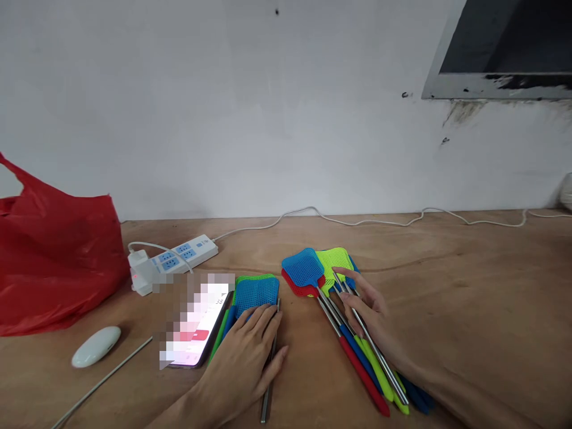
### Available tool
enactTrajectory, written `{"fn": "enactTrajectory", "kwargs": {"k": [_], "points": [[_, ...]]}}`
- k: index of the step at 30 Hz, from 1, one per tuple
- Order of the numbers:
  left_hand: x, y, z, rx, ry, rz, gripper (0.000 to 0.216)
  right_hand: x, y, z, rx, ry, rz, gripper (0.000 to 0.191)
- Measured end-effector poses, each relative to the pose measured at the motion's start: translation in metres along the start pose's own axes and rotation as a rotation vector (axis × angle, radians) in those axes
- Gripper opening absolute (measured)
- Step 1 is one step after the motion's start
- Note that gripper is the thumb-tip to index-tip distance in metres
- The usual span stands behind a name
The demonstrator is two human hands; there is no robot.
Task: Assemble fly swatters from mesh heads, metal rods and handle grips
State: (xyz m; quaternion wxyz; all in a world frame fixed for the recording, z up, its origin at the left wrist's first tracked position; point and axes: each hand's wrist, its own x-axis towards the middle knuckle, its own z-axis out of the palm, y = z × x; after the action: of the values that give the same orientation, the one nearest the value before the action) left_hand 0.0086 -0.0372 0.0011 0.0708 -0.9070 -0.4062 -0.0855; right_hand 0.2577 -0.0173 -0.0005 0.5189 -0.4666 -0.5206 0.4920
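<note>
My left hand (243, 360) lies flat with its fingers stretched over a blue fly swatter head (255, 293) and a thin metal rod (265, 405). A green swatter edge (241, 277) shows behind the blue one, and their handles run down by the phone. On the right, my right hand (369, 307) holds a slim metal rod (370, 333) between thumb and fingers. Under it several swatters are fanned out: a blue head (304, 267) over a red one (292, 286), and yellow-green ones (339, 258). Their coloured handles (364, 372) point toward me.
A lit phone (203, 330), partly blurred out, lies left of my left hand. Behind it is a white power strip (192, 250) with a plugged-in charger (142, 269). Further left are a red plastic bag (58, 256), a white oval object (96, 347) and a cable (105, 381).
</note>
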Motion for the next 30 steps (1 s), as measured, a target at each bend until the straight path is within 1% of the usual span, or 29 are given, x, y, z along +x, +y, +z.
{"fn": "enactTrajectory", "kwargs": {"k": [5,8,14,18,20,22,24,28,29,30], "points": [[-0.002,0.000,0.007,-0.013,0.041,-0.007,0.044,-0.001,0.006,-0.001,0.020,-0.025,-0.042,0.041],[-0.003,0.000,0.010,-0.034,0.081,-0.020,0.043,-0.004,0.007,0.001,0.039,-0.030,-0.032,0.035],[-0.001,0.002,0.007,-0.069,0.088,-0.039,0.042,-0.010,0.003,0.006,0.055,-0.005,-0.011,0.039],[-0.003,0.001,0.009,-0.111,0.101,-0.057,0.041,-0.010,0.002,0.009,0.010,0.054,-0.006,0.044],[-0.004,0.000,0.010,-0.124,0.084,-0.071,0.045,-0.010,-0.001,0.010,-0.034,0.050,-0.005,0.045],[-0.004,-0.001,0.011,-0.129,0.061,-0.087,0.050,-0.010,-0.003,0.010,-0.086,0.003,0.002,0.044],[-0.005,-0.003,0.012,-0.130,0.050,-0.109,0.053,-0.011,-0.003,0.010,-0.127,-0.076,0.007,0.046],[-0.005,-0.005,0.012,-0.116,0.067,-0.132,0.051,-0.008,0.003,0.009,-0.210,-0.215,-0.035,0.058],[-0.005,-0.005,0.013,-0.109,0.078,-0.136,0.050,-0.007,0.005,0.009,-0.237,-0.234,-0.055,0.057],[-0.006,-0.006,0.014,-0.099,0.093,-0.143,0.048,-0.006,0.006,0.010,-0.268,-0.246,-0.073,0.051]]}}
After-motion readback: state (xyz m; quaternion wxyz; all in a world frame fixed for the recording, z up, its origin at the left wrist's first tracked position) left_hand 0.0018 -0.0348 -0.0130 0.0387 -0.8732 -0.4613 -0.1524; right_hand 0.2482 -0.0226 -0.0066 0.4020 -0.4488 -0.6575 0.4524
